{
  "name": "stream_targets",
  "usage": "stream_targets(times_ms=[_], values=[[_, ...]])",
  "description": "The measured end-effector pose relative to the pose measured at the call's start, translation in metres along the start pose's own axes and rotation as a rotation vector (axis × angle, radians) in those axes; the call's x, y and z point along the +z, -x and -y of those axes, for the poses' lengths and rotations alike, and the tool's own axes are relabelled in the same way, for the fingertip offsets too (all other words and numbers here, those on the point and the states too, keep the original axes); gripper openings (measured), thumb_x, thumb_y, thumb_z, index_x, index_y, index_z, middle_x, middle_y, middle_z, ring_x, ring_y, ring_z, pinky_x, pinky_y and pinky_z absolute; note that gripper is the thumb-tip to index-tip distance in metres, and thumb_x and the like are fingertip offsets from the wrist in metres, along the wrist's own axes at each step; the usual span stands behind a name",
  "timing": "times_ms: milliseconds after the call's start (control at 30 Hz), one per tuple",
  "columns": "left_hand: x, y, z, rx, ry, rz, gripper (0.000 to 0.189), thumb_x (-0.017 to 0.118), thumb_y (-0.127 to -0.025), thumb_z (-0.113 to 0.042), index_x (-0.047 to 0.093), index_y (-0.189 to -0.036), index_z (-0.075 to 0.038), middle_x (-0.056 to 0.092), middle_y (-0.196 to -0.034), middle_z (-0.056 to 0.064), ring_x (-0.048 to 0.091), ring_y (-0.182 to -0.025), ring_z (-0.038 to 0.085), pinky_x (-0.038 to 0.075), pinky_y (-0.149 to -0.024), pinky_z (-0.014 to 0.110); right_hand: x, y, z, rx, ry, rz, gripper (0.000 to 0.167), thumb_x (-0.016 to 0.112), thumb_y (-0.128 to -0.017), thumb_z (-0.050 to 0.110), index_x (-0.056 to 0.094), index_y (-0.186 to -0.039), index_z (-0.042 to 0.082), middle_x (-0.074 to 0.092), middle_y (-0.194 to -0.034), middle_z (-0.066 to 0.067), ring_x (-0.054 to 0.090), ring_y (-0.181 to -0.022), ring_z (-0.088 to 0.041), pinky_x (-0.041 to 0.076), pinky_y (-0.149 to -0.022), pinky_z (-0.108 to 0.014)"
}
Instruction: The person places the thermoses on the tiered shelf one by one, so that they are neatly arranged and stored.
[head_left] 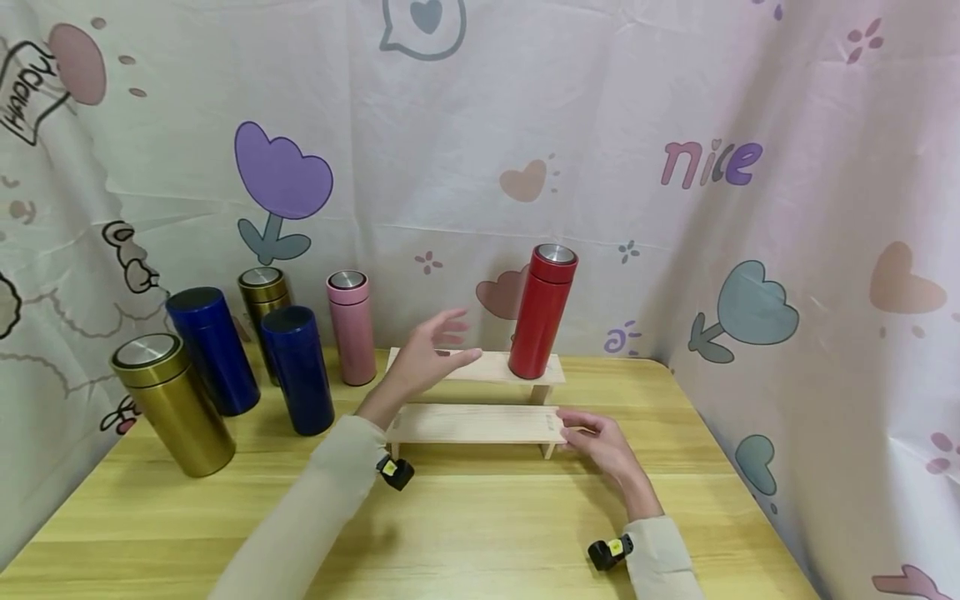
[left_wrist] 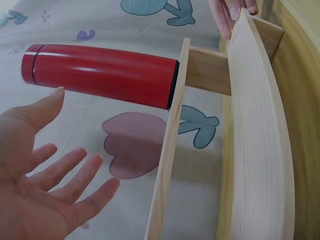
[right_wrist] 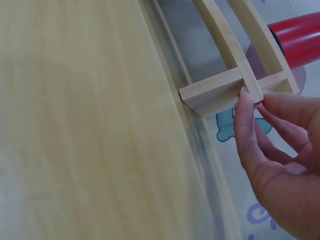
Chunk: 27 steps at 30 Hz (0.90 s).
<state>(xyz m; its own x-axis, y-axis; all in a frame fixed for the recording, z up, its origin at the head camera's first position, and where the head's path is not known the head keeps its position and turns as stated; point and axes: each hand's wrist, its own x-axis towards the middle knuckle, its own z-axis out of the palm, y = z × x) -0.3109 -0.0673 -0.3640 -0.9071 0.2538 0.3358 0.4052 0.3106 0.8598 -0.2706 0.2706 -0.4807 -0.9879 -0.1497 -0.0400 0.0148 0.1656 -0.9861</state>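
Observation:
A red thermos (head_left: 542, 321) stands upright at the right end of the upper tier of a two-tier wooden rack (head_left: 472, 425). My left hand (head_left: 423, 358) hovers over the rack's left half, to the left of the thermos, fingers spread and holding nothing. In the left wrist view, the left thumb tip overlaps the red thermos (left_wrist: 105, 75) near its lid. My right hand (head_left: 603, 450) is at the right end of the lower tier. The right wrist view has its thumb and fingers pinching the corner of that board (right_wrist: 235, 55).
Left of the rack stand a pink thermos (head_left: 354, 333), two blue thermoses (head_left: 217, 358) and two gold ones, the larger gold thermos (head_left: 183, 417) nearest the front. A patterned curtain (head_left: 600, 125) hangs behind and beside the wooden table (head_left: 480, 533).

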Motion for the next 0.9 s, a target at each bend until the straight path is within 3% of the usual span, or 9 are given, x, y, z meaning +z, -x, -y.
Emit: stream_targets(times_ms=[300,667,900], values=[[-0.026,0.031,0.006,0.06,-0.056,-0.004,0.066,0.082,-0.09,-0.024,0.053,-0.149,-0.017,0.067,-0.137,0.018,0.068,-0.12,0.038,0.056,-0.102,0.059,0.0,0.001,-0.001,0.002,-0.001,0.005,0.044,0.067,-0.098,0.001,0.057,-0.139,-0.009,0.06,-0.133,-0.026,0.071,-0.092,-0.011,0.064,-0.087,-0.028],[-0.059,0.062,0.014,0.033,-0.061,-0.03,0.061,0.08,-0.092,-0.025,0.055,-0.147,-0.018,0.066,-0.137,0.018,0.066,-0.122,0.04,0.056,-0.101,0.058,-0.001,0.001,0.0,0.007,0.003,-0.001,0.043,0.066,-0.097,0.0,0.058,-0.139,-0.009,0.059,-0.132,-0.027,0.071,-0.091,-0.012,0.064,-0.087,-0.029],[-0.074,0.086,0.024,-0.026,-0.184,-0.058,0.059,0.078,-0.093,-0.036,0.056,-0.145,-0.018,0.067,-0.137,0.015,0.068,-0.123,0.033,0.058,-0.102,0.047,-0.001,0.001,0.0,-0.011,0.0,0.012,0.045,0.068,-0.097,0.001,0.057,-0.139,-0.01,0.061,-0.13,-0.026,0.072,-0.09,-0.012,0.064,-0.089,-0.032]])
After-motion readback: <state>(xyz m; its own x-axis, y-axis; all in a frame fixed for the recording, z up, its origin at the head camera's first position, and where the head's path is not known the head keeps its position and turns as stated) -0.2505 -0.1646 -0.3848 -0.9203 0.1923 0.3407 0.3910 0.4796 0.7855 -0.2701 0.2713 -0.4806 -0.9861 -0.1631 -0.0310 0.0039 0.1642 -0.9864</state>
